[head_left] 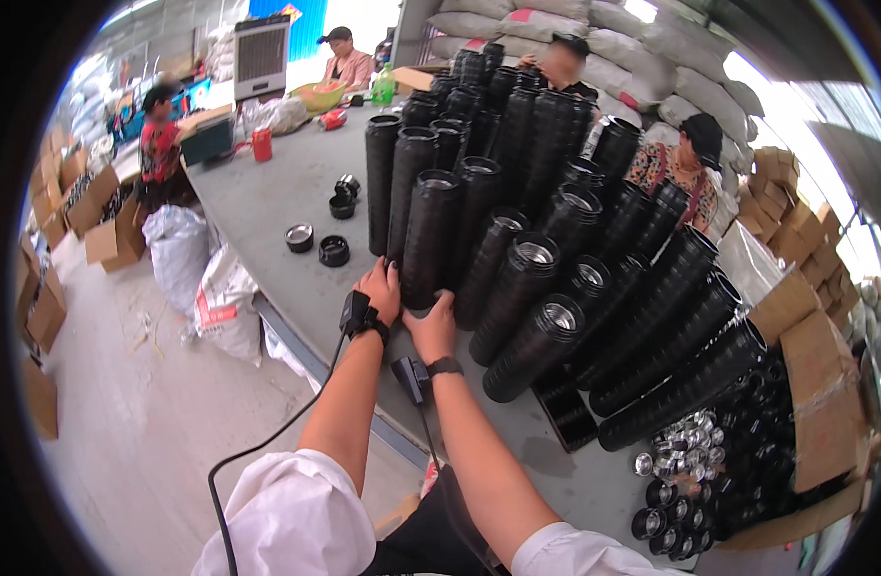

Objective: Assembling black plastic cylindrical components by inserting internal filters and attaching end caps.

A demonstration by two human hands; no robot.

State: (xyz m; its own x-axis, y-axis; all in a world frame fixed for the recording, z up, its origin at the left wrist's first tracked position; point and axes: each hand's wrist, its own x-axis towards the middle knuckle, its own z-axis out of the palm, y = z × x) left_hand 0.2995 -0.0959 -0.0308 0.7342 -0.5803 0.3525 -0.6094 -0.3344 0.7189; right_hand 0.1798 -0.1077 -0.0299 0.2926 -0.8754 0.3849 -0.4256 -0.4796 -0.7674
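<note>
My left hand (379, 291) and my right hand (434, 328) are at the foot of a tall black column (433, 235) near the table's front edge. The column looks like a stack of black caps, with a silvery ring inside its open top. Both hands close on its base from either side, some fingertips hidden against it. More such columns crowd close behind and to the right, most upright, a few at the right leaning. Left of them, several loose black caps lie on the grey table, one cap (299, 237) with its silver inside facing up.
A pile of silver rings (690, 446) and black caps spills from a cardboard box (820, 384) at the right. A red cup (261, 145) and a green bottle (384, 84) stand farther back. Other people sit around the table. Sacks (231, 305) stand on the floor at the left.
</note>
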